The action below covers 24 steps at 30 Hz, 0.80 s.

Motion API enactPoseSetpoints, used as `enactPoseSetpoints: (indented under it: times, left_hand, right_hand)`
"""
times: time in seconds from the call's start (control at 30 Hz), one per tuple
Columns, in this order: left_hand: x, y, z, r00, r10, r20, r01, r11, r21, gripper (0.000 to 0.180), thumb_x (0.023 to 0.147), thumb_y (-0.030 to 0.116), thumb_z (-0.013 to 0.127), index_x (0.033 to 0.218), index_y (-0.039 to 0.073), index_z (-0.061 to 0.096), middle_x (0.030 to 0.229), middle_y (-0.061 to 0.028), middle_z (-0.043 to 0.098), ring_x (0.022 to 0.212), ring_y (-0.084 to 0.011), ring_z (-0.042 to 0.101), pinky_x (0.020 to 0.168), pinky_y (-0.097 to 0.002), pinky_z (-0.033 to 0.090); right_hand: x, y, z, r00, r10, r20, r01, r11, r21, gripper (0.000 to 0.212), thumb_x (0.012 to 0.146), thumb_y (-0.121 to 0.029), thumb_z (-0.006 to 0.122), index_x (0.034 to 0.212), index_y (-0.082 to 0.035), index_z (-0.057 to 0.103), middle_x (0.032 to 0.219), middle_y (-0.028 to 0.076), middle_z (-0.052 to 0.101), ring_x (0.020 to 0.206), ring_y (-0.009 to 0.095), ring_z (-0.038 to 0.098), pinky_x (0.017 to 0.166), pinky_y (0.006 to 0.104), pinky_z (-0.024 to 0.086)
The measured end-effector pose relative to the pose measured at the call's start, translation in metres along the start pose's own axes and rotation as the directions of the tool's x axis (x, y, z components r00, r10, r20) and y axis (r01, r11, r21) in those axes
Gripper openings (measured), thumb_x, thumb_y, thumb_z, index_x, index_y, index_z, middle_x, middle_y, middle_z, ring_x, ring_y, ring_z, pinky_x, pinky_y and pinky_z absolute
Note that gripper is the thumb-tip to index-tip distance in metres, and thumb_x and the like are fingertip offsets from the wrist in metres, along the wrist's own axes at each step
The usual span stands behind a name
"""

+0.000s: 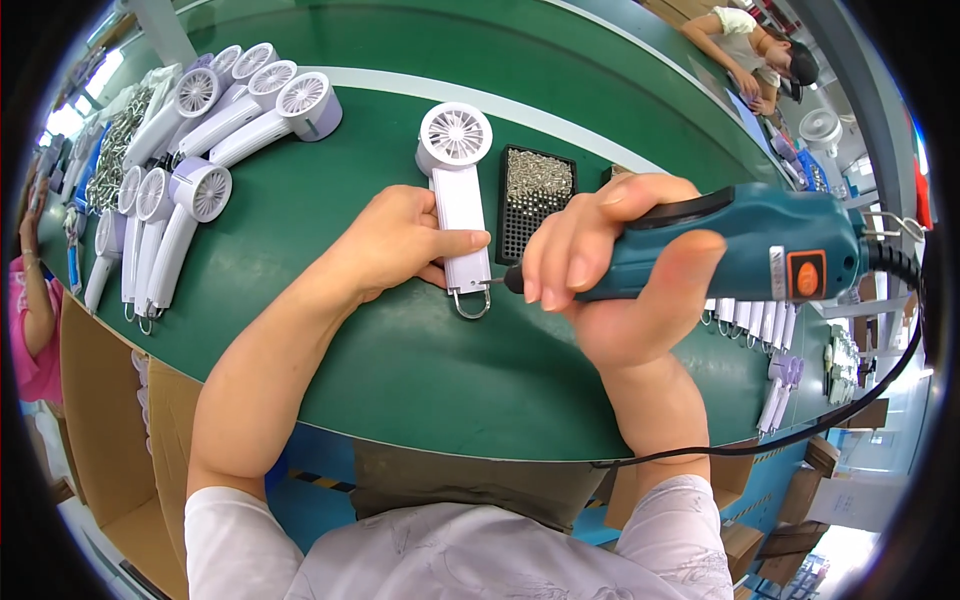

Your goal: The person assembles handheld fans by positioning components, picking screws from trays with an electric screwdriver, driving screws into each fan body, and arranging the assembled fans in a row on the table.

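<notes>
The left hand (400, 245) pins a white plastic handheld fan (458, 195) flat on the green surface (420, 370) — light, rigid, likely slippery. The right hand (610, 270) is clamped round a teal electric screwdriver (740, 255) — tip at the fan's lower handle.

The white handheld fan (457, 190) under the left hand (400, 243) is showing smooth matt plastic, a shiny bare-metal wire loop (472, 303) hanging at its six o'clock end. The right hand (610, 270) is gripping a teal electric screwdriver (740, 255), its plastic shell looking semi-gloss with a glossier black trigger strip. At twelve o'clock, the black tray (537, 200) is glinting with metal screws. The green table (420, 370) is reading smooth and matt.
</notes>
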<state>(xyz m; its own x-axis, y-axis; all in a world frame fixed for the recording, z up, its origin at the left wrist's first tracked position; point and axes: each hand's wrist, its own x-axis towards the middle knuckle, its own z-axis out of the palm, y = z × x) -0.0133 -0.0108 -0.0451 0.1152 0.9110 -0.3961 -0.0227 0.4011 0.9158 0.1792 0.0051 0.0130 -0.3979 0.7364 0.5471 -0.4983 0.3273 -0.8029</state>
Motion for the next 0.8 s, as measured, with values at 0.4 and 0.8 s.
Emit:
enactPoseSetpoints:
  times: [0.4,0.8]
  left_hand:
    - [-0.005,0.007,0.004,1.000,-0.002,-0.001,0.002,0.999,0.051,0.030,0.091,0.015,0.075,0.110,-0.007,0.066,0.094,-0.0121,0.074,0.083,-0.0183,0.074,0.070,-0.0307,0.062]
    - [0.002,0.003,0.004,0.998,0.049,-0.026,-0.048,0.999,0.022,0.031,0.087,0.011,0.078,0.106,-0.010,0.067,0.092,-0.0160,0.074,0.081,-0.0216,0.074,0.064,-0.0334,0.063]
  right_hand:
    - [-0.005,0.020,-0.003,0.990,-0.105,0.091,0.089,0.982,0.167,0.033,0.100,-0.022,0.066,0.114,0.006,0.055,0.068,0.009,0.061,0.054,0.015,0.058,0.052,0.0310,0.052]
    - [-0.003,0.016,0.006,0.988,0.058,0.146,-0.048,0.996,-0.074,0.046,0.098,-0.053,0.062,0.105,-0.009,0.049,0.068,0.002,0.054,0.049,0.016,0.053,0.047,0.0335,0.049]
